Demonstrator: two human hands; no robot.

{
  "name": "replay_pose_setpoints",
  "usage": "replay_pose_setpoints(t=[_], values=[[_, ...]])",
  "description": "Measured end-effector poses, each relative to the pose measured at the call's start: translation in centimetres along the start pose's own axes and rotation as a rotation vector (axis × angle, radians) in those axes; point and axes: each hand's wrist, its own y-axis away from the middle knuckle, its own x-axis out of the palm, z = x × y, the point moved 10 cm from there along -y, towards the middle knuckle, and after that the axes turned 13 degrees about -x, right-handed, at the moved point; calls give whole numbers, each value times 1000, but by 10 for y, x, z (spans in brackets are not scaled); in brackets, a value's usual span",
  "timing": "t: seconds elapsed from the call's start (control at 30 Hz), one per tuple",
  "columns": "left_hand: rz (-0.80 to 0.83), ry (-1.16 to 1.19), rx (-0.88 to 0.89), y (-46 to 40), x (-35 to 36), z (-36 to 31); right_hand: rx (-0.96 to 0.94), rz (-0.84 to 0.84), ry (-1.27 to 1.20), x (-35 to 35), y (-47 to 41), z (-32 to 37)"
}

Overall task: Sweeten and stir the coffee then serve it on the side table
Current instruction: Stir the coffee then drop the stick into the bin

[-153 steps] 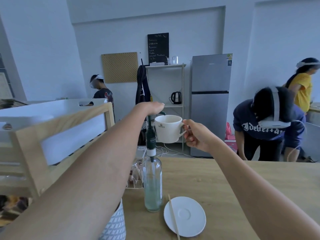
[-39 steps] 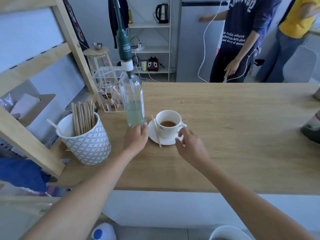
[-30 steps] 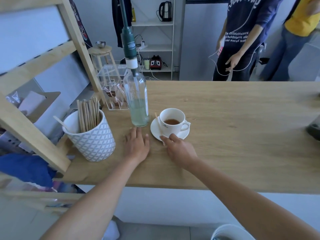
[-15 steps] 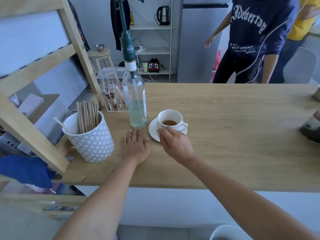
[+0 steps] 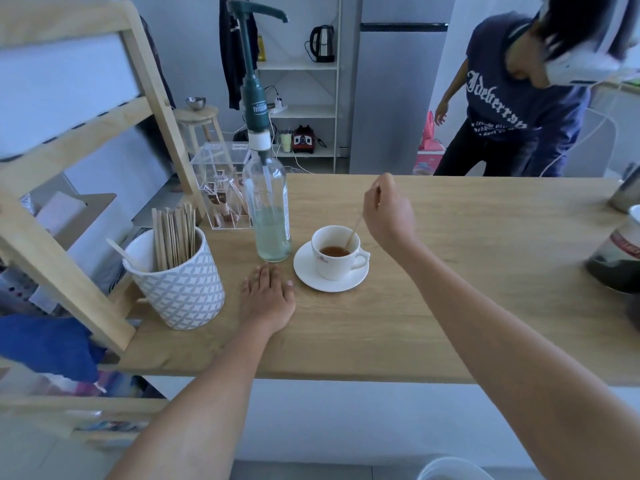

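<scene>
A white coffee cup (image 5: 332, 263) with brown coffee stands on a white saucer (image 5: 311, 277) on the wooden counter (image 5: 450, 306). My right hand (image 5: 388, 213) is raised above and right of the cup, pinching a thin wooden stir stick (image 5: 354, 230) whose lower end dips into the coffee. My left hand (image 5: 268, 299) lies flat on the counter, fingers spread, just in front of the syrup pump bottle (image 5: 270, 202) that stands left of the cup.
A patterned white holder (image 5: 180, 289) full of wooden sticks stands at the left, a clear sachet box (image 5: 221, 188) behind it. A wooden rack frame (image 5: 62, 216) slants at far left. A dark jar (image 5: 620, 258) sits at the right edge. A person in a navy shirt (image 5: 512, 109) stands beyond the counter.
My right hand picked the stir stick off the saucer, rose, and put its tip into the coffee. My left hand stayed flat on the counter.
</scene>
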Motion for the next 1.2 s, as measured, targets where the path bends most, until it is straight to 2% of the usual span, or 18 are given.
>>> replay_pose_setpoints(t=[0.27, 0.43, 0.63, 0.83, 1.03, 1.2], values=[[-7, 3, 4, 2, -2, -1, -84, 190, -24, 29, -5, 19], [-11, 1, 4, 1, 0, -1, -111, 179, 158, 21, -15, 16], [-27, 4, 10, 1, -2, -2, -86, 220, -22, 41, -15, 21], [-31, -5, 7, 1, -1, -1, -115, 175, 151, 31, -21, 18], [-33, -3, 12, 1, -1, -2, -127, 243, 8, 51, -19, 28], [-34, 7, 10, 0, 0, -1, -136, 188, 182, 35, -22, 24]])
